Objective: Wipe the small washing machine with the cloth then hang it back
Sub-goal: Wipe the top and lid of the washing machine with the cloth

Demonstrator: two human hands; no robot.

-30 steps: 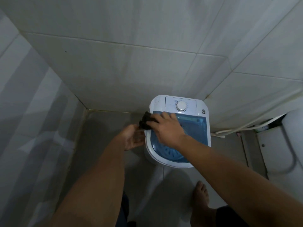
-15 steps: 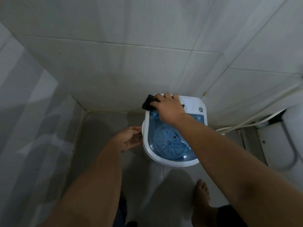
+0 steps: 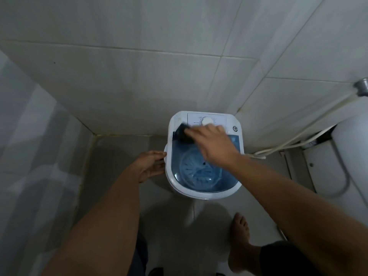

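The small white washing machine (image 3: 205, 193) with a blue see-through lid stands on the floor in the tiled corner. My right hand (image 3: 214, 143) presses a dark cloth (image 3: 182, 134) onto the top of the machine, at the left end of the seam between the white control panel and the lid. The white dial (image 3: 207, 120) shows just beyond my fingers. My left hand (image 3: 152, 165) rests against the machine's left side, fingers spread and holding nothing.
Tiled walls close in behind and to the right. A white hose (image 3: 294, 144) runs along the right wall from a metal fitting (image 3: 362, 87) to the floor. A white rounded fixture (image 3: 350, 156) stands at the right. My bare foot (image 3: 240, 238) is on the floor.
My right hand has slid the cloth back from the control panel's far left edge onto the seam by the lid, uncovering the dial. The left hand stays at the machine's side.
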